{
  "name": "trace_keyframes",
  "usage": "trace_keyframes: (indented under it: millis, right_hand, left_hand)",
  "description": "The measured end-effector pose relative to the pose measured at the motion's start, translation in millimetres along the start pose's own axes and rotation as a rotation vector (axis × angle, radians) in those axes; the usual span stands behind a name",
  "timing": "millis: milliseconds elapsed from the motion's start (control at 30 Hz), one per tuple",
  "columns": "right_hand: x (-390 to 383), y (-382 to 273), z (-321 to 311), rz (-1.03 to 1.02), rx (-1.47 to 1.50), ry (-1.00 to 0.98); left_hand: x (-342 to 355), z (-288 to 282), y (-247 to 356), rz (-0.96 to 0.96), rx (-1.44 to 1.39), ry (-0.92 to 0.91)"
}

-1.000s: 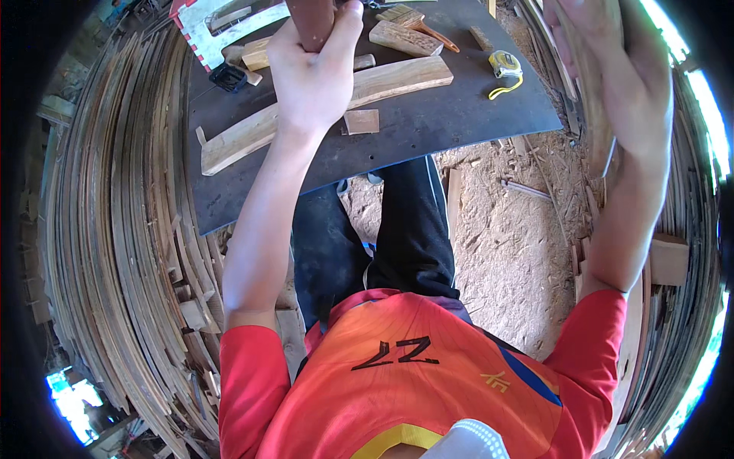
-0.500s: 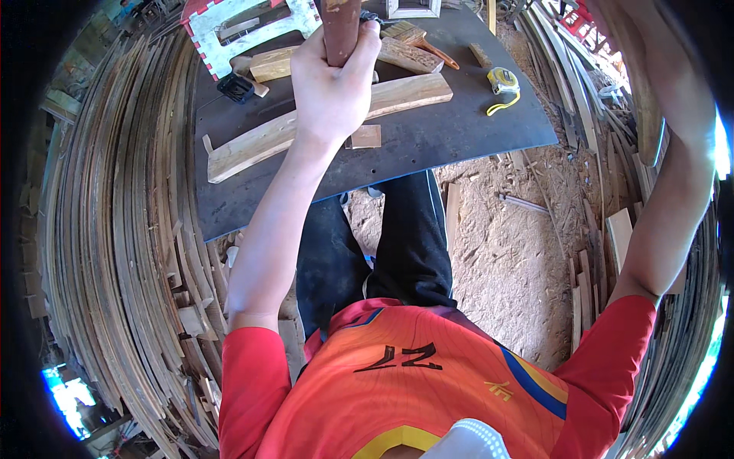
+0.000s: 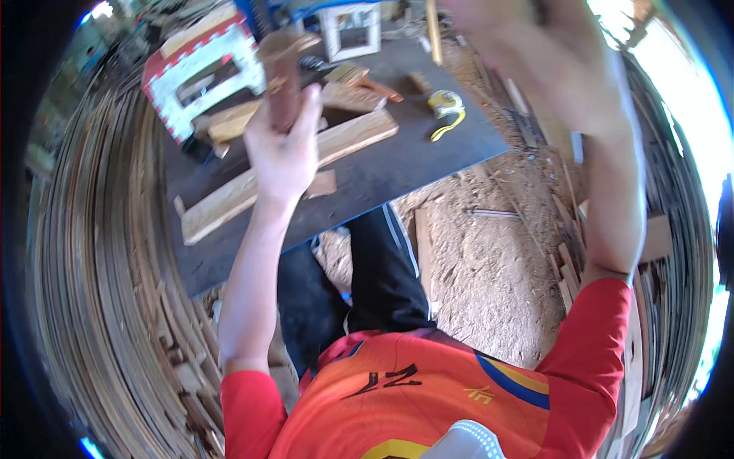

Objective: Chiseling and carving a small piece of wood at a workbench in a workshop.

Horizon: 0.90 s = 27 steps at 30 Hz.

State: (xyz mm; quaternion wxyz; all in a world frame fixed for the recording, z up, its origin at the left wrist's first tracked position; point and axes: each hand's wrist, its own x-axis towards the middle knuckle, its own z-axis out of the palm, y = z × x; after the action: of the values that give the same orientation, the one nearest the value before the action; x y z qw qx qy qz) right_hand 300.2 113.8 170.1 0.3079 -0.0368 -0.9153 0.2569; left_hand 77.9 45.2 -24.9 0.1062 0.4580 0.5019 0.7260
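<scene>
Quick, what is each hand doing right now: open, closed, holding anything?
Left hand: closed on a brown wooden piece.
Right hand: raised and blurred; its grip cannot be told.

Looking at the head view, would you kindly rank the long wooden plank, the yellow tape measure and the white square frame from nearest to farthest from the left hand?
1. Long wooden plank: directly under the left hand, on the dark board.
2. White square frame: beyond the hand, at the board's far edge.
3. Yellow tape measure: off to the right.
The last two are fairly close.
</scene>
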Motion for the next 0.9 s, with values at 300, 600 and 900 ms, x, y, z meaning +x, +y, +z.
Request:
trace_keyframes:
  millis: [300, 600, 900]
  right_hand:
    - [-17.6, 10.2, 13.0, 0.058, -0.41, 0.093]
    - [-23.6, 10.1, 12.2, 0.061, -0.365, 0.092]
    - [-26.6, 6.2, 14.7, 0.048, -0.371, 0.092]
  left_hand:
    - [1.4, -4.9, -2.9, -0.126, -0.038, -0.019]
    - [0.6, -3.4, -0.6, -0.105, -0.034, 0.006]
    - [1.0, 1.2, 1.6, -0.096, -0.053, -0.023]
